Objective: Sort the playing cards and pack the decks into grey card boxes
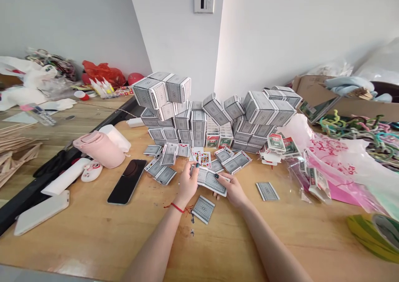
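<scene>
Between my two hands I hold playing cards (211,180), grey patterned backs facing up. My left hand (188,182) is closed on their left end, thumb on top. At the right end my right hand (232,189) pinches them, fingers partly hidden underneath. Just below lies a folded card (203,209) on the table, and another folded card (267,191) rests farther right. Beyond my hands are loose face-up cards (205,159) and folded pieces (165,174). Behind them stands a structure of card cubes (190,126), stacked in several layers.
On the left are a black phone (127,181), a pink bottle (101,149) and a white power bank (42,212). Card boxes (276,143), plastic wrap (330,157) and a yellow-green tape roll (374,236) lie to the right. A cardboard box (346,97) stands farther back.
</scene>
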